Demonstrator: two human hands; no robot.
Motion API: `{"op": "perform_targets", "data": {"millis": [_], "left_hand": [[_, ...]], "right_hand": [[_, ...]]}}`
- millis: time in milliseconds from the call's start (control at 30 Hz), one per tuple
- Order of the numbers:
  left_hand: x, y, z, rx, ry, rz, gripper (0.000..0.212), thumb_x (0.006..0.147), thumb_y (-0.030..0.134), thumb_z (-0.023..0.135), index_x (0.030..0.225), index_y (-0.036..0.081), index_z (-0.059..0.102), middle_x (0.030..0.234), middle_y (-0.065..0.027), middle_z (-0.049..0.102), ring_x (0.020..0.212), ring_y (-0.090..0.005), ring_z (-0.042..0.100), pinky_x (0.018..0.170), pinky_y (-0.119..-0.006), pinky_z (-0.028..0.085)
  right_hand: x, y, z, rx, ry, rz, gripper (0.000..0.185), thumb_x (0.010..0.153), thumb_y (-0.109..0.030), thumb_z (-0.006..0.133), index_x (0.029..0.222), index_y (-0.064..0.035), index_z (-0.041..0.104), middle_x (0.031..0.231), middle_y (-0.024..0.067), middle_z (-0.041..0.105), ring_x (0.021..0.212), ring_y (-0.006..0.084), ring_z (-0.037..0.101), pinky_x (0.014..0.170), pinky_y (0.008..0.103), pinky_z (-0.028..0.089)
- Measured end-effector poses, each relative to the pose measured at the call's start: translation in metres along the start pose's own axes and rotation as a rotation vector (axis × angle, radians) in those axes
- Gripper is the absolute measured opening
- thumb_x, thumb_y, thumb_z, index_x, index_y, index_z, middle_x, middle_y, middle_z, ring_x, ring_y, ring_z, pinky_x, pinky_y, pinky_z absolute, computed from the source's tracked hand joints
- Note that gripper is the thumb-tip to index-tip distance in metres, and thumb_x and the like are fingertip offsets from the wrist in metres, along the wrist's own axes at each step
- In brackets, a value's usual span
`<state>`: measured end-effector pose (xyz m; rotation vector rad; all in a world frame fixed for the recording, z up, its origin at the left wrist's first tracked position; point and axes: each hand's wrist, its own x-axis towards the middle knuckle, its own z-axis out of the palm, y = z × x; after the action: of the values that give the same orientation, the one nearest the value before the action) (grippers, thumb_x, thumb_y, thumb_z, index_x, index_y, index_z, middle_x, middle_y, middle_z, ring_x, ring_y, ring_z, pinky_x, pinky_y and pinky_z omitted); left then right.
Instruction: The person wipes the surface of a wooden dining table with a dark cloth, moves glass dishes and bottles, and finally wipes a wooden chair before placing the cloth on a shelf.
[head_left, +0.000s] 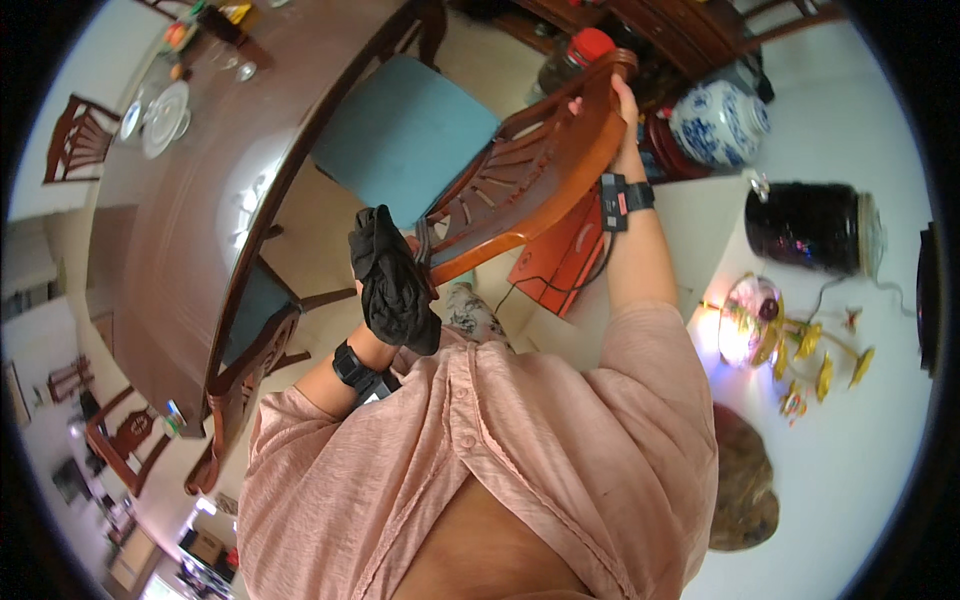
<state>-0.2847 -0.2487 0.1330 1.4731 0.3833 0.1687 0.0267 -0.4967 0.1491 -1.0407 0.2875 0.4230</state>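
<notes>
Before me stands a brown wooden dining chair (551, 180) with a slatted backrest and a blue-green seat cushion (412, 124). My right hand (625, 105) grips the far end of the backrest's top rail. At the near end of the backrest, my left hand (412, 244) is closed around the wood. A crumpled black cloth (391, 289) lies over that hand and hides most of it; whether the fingers also pinch the cloth cannot be made out.
On the left runs a long glossy dining table (180, 225) with plates (166, 120) on it. Another chair (259, 337) is tucked against it. To my right are an orange-red box (555, 259), a blue-and-white porcelain jar (718, 124), a dark-filled glass jar (806, 229) and a lit flower ornament (754, 319).
</notes>
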Motion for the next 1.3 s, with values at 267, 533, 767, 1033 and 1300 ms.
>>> {"op": "perform_targets", "data": {"millis": [267, 533, 767, 1033, 1300], "left_hand": [[0.019, -0.016, -0.004, -0.551, -0.246, -0.048, 0.027, 0.092, 0.022, 0.047, 0.111, 0.004, 0.053, 0.098, -0.0068, 0.058, 0.081, -0.0213, 0.056, 0.072, -0.032, 0.047], [0.046, -0.009, -0.023, -0.979, -0.472, -0.658, 0.037, 0.089, 0.039, 0.049, 0.103, 0.004, 0.054, 0.080, -0.0049, 0.052, 0.065, -0.0154, 0.051, 0.059, -0.025, 0.043], [0.071, -0.124, -0.009, -1.657, -0.759, -2.113, 0.028, 0.081, 0.029, 0.065, 0.074, 0.008, 0.048, 0.062, 0.0026, 0.046, 0.055, -0.0104, 0.049, 0.056, -0.020, 0.043], [0.128, -0.225, 0.041, -1.544, -1.215, -1.623, 0.033, 0.087, 0.028, 0.057, 0.095, -0.004, 0.052, 0.081, -0.0086, 0.060, 0.067, -0.0138, 0.058, 0.063, -0.024, 0.051], [0.050, -0.146, 0.116, -1.508, -1.102, -1.633, 0.049, 0.088, 0.037, 0.049, 0.110, -0.006, 0.041, 0.099, -0.0168, 0.054, 0.079, -0.0215, 0.059, 0.070, -0.025, 0.050]], "right_hand": [[-0.069, 0.008, 0.002, 0.060, -0.086, -0.108, 0.045, 0.086, -0.038, 0.057, 0.117, -0.0051, 0.052, 0.110, 0.0104, 0.060, 0.098, 0.0257, 0.057, 0.088, 0.0399, 0.045], [-0.174, 0.084, 0.064, -0.277, 0.127, -0.127, 0.065, 0.077, -0.035, 0.070, 0.128, -0.0037, 0.045, 0.130, 0.0119, 0.047, 0.120, 0.0234, 0.041, 0.101, 0.0386, 0.028], [-0.198, 0.115, 0.081, -0.104, 0.305, -0.055, 0.047, 0.073, -0.013, 0.064, 0.115, -0.0007, 0.048, 0.101, 0.0104, 0.054, 0.093, 0.0216, 0.052, 0.075, 0.0399, 0.045], [-0.165, 0.078, 0.060, -0.204, 0.321, -0.246, 0.026, 0.069, -0.005, 0.059, 0.093, 0.0047, 0.055, 0.080, 0.0090, 0.055, 0.074, 0.0212, 0.055, 0.063, 0.0353, 0.047], [-0.210, 0.058, -0.016, -0.258, 0.380, -0.224, 0.033, 0.068, -0.003, 0.059, 0.100, 0.0028, 0.051, 0.084, 0.0072, 0.052, 0.074, 0.0178, 0.051, 0.062, 0.0312, 0.044]]}}
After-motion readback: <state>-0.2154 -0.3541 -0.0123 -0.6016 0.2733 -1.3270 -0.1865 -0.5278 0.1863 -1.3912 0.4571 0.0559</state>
